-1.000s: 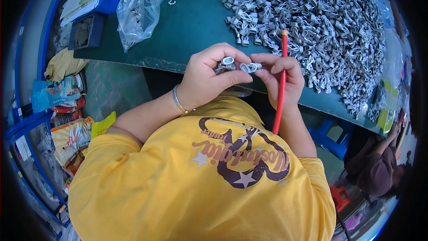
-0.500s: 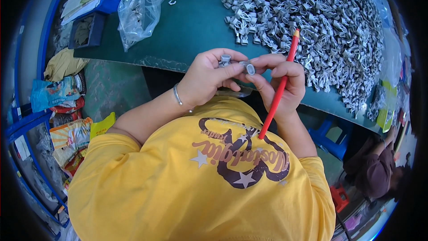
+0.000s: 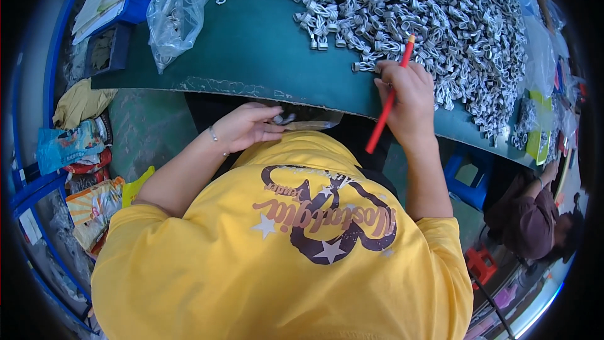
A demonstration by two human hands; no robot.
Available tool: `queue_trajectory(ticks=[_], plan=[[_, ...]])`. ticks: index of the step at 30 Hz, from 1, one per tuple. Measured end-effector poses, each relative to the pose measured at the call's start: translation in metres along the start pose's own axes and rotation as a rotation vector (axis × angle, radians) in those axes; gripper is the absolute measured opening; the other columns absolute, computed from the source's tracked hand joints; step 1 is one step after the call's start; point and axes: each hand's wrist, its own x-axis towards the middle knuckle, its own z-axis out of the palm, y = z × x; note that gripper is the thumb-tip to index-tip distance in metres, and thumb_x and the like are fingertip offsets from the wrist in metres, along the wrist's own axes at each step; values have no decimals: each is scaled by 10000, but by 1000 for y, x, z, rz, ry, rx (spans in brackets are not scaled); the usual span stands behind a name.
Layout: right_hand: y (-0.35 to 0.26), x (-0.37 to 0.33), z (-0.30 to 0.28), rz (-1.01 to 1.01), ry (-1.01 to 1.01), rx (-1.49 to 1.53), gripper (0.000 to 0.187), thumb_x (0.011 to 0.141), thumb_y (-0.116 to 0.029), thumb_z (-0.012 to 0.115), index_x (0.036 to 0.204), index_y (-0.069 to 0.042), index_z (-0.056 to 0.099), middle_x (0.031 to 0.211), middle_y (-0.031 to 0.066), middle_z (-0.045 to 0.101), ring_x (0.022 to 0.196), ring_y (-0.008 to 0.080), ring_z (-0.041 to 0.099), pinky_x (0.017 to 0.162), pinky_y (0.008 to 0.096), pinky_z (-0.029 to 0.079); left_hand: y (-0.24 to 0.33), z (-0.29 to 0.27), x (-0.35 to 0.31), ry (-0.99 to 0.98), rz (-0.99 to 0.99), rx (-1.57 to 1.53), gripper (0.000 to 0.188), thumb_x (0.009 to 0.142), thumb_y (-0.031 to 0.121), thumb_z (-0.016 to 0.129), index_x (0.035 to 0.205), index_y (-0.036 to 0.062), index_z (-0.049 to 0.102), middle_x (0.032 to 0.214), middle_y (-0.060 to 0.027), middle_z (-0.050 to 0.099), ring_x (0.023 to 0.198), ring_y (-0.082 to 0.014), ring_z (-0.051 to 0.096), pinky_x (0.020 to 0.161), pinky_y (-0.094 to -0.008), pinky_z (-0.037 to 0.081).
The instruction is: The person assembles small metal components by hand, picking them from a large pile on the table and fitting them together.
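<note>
My left hand [image 3: 246,128] is below the table's near edge, palm turned inward, its fingers stretched out and apart. Just beyond its fingertips is a small grey looped part [image 3: 287,118], over a clear plastic bag [image 3: 314,124] at my lap; whether fingers still touch the part I cannot tell. Over the near edge of a big pile of grey looped parts [image 3: 415,19], my right hand [image 3: 408,96] is closed around a red pencil [image 3: 382,124]. The pencil's tan tip points away from me. Its fingertips are close to the pile, partly hidden by the hand.
The green table [image 3: 245,44] carries clear bags of grey parts [image 3: 176,25] on the left, beside a blue bin of papers [image 3: 138,0] and a dark box [image 3: 108,49]. Below right stand a blue stool [image 3: 467,182] and a red stool [image 3: 481,266]. Another person [image 3: 525,223] sits at far right.
My hands have separated. The left, which held grey parts, has dropped toward my lap with its fingers spread; the right has moved out to the pile, keeping the red pencil.
</note>
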Motion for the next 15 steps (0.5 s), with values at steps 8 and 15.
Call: queue_trajectory(ticks=[8,15], plan=[[-4,9,9,-32,54,-50,233,636,-12,656,796,-93,507,744,42,564,764,253,542,707,371,360,33,59,-18,-230,237,986,396,861,108,594,1204,-46,472,989,-129,618,873,-169,626,738,-266,512],[-25,14,17,-94,191,443,326,614,71,710,787,-71,473,789,84,608,681,247,571,609,325,439,44,93,-4,-11,596,490,209,835,17,603,1031,-45,567,854,-77,629,735,-116,631,655,-219,521]])
